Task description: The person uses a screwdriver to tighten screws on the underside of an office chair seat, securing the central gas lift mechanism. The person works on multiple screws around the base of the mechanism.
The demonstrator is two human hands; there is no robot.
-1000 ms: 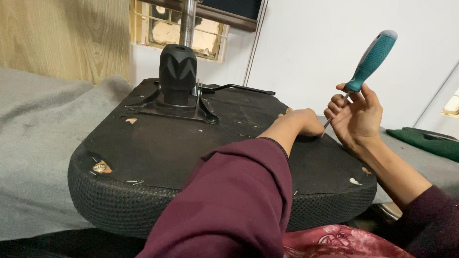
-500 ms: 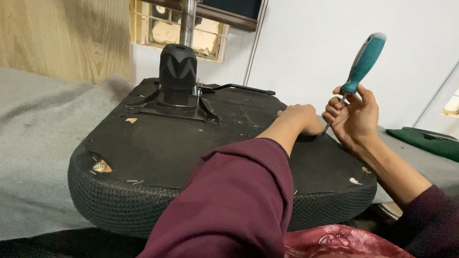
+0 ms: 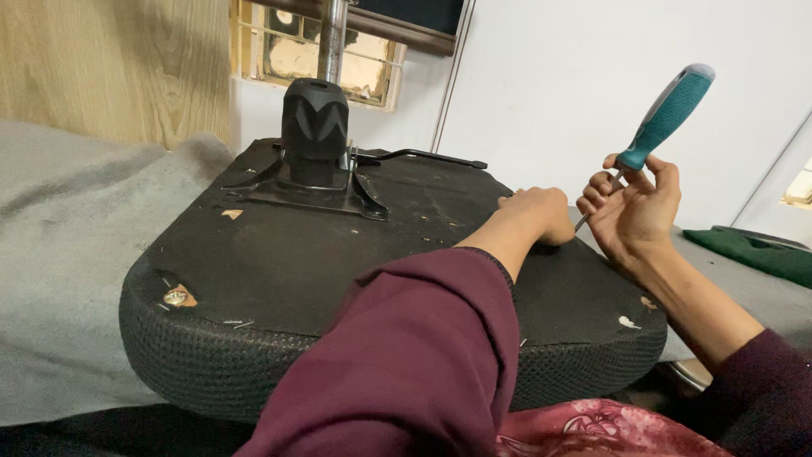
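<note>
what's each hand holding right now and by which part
The right hand holds a teal-handled screwdriver low on the handle, near the shaft. The left hand rests as a fist on the upturned chair seat; any hold is hidden.

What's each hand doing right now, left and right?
Left hand: curled closed, resting on the upturned black office chair seat; what it grips cannot be told.
Right hand: closed on the teal-handled screwdriver.

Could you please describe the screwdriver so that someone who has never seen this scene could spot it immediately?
Find the upturned black chair seat on the grey cloth. At its right edge, the right hand holds a screwdriver, tilted. Its teal handle is the only bright-coloured tool there.
</note>
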